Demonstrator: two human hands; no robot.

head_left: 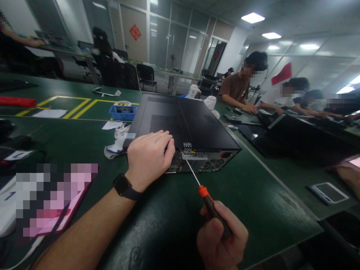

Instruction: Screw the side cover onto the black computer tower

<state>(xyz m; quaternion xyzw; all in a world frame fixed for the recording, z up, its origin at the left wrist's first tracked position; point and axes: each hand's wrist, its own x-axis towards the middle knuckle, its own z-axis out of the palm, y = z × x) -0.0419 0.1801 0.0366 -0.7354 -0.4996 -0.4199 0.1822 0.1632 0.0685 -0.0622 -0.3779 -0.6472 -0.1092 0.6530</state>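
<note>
A black desktop computer case lies on its side on the green table, its rear panel facing me. My left hand rests palm down on the near left part of the case, fingers lying over the top cover. My right hand is wrapped round the dark and orange handle of a screwdriver. The thin shaft points up and left, its tip at the rear upper edge of the case, just right of my left hand. Whether the tip sits in a screw is too small to tell.
Left of the case are a blue bin, a roll of tape and white gloves. A pink-screened device lies at the near left, a phone at the right. Several people work along the right side near dark panels.
</note>
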